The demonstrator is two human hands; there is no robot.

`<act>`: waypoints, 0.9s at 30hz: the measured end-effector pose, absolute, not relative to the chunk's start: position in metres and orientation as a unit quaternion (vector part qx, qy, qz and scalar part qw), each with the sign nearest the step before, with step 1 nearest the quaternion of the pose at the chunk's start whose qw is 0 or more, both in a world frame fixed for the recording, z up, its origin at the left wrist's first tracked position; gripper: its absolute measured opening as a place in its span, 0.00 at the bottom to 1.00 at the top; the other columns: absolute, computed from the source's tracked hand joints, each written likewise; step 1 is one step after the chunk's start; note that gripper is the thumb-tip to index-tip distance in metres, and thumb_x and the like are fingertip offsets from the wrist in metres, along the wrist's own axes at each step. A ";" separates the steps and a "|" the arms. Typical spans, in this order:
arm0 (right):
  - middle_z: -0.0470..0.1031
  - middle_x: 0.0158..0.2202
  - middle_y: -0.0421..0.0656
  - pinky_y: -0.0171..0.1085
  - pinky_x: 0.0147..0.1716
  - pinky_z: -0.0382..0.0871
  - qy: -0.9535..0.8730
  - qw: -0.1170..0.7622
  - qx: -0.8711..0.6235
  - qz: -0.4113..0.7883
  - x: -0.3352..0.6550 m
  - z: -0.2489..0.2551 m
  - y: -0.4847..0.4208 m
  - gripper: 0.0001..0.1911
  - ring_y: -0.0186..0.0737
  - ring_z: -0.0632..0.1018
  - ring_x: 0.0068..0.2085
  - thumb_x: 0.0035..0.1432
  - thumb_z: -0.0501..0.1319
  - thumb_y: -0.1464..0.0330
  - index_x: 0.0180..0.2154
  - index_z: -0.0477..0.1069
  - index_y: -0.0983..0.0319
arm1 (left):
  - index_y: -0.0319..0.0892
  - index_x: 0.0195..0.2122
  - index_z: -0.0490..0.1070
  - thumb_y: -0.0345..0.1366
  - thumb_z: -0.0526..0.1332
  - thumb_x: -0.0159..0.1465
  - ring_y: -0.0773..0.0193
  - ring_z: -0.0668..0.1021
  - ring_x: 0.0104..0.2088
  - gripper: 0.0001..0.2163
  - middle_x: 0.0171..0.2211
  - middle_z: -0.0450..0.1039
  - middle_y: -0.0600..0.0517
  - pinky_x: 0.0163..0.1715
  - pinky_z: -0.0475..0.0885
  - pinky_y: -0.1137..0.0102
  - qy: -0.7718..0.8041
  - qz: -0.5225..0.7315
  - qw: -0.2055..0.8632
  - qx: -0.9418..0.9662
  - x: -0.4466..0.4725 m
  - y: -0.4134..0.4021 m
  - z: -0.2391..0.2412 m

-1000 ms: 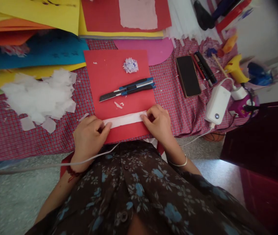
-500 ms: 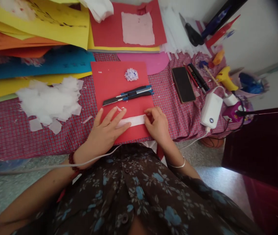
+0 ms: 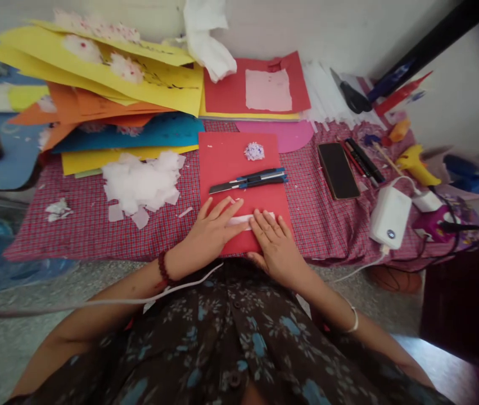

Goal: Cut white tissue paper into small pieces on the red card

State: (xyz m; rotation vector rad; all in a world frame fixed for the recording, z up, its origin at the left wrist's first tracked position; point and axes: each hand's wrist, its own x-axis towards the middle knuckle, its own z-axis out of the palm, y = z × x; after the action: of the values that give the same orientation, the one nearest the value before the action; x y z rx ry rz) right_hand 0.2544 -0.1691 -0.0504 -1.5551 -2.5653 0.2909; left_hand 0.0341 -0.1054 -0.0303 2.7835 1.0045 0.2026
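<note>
A narrow white folded paper strip [image 3: 239, 220] lies across the lower part of a red sheet [image 3: 222, 149]. My left hand [image 3: 206, 232] rests on the strip's left part, fingers spread. Flat over its right part is my right hand [image 3: 279, 247], fingers stretched out, so much of the strip is covered. Just beyond my fingers a blue and black box cutter [image 3: 260, 179] lies with its dark blade pointing left. Farther up the sheet sits a small white and purple fringed paper ball [image 3: 254, 151].
White paper pieces [image 3: 138, 183] are heaped to the left, below stacked coloured sheets [image 3: 150, 132]. On the right lie a phone [image 3: 338, 170], several pens [image 3: 364, 160], a white power bank [image 3: 391, 216] and a yellow glue gun [image 3: 417, 164]. Black scissors [image 3: 354, 98] rest on white strips at the back.
My right hand has gone from pinching the strip's right end to lying flat on it. My left hand stays on the strip. The camera view has shifted left and up.
</note>
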 end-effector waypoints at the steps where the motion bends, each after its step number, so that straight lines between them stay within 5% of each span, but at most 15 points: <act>1: 0.48 0.72 0.55 0.57 0.69 0.42 -0.848 0.054 -0.518 0.093 0.255 -0.053 -0.169 0.39 0.55 0.49 0.72 0.66 0.57 0.56 0.70 0.50 0.68 | 0.48 0.60 0.70 0.24 0.54 0.66 0.42 0.63 0.67 0.23 0.68 0.58 0.41 0.64 0.57 0.43 0.347 0.073 0.094 0.930 0.033 -0.106 -0.033; 10: 0.46 0.73 0.56 0.55 0.70 0.39 -0.840 0.021 -0.531 0.112 0.252 -0.045 -0.168 0.39 0.54 0.48 0.72 0.66 0.56 0.56 0.70 0.50 0.69 | 0.39 0.55 0.73 0.36 0.57 0.68 0.42 0.66 0.65 0.16 0.63 0.66 0.38 0.65 0.51 0.42 0.510 0.137 0.019 0.849 -0.004 -0.131 -0.021; 18: 0.50 0.72 0.54 0.59 0.69 0.40 -0.842 0.041 -0.522 0.129 0.258 -0.053 -0.169 0.36 0.55 0.48 0.73 0.65 0.56 0.61 0.70 0.50 0.65 | 0.38 0.69 0.55 0.45 0.58 0.68 0.49 0.56 0.70 0.31 0.70 0.53 0.41 0.68 0.49 0.54 0.295 0.104 0.127 0.941 0.077 -0.132 -0.020; 27: 0.49 0.72 0.55 0.56 0.70 0.39 -0.845 0.035 -0.518 0.126 0.261 -0.047 -0.166 0.37 0.53 0.49 0.72 0.67 0.55 0.56 0.69 0.53 0.70 | 0.28 0.70 0.51 0.61 0.50 0.65 0.43 0.55 0.70 0.43 0.70 0.50 0.31 0.68 0.49 0.50 0.364 0.081 0.117 0.920 0.061 -0.132 -0.047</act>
State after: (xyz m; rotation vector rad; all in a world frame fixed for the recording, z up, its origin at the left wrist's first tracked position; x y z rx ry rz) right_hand 0.2609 -0.1659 -0.0474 -1.5920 -2.5985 0.3860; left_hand 0.0610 -0.1316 -0.0467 2.6935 1.0667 0.2372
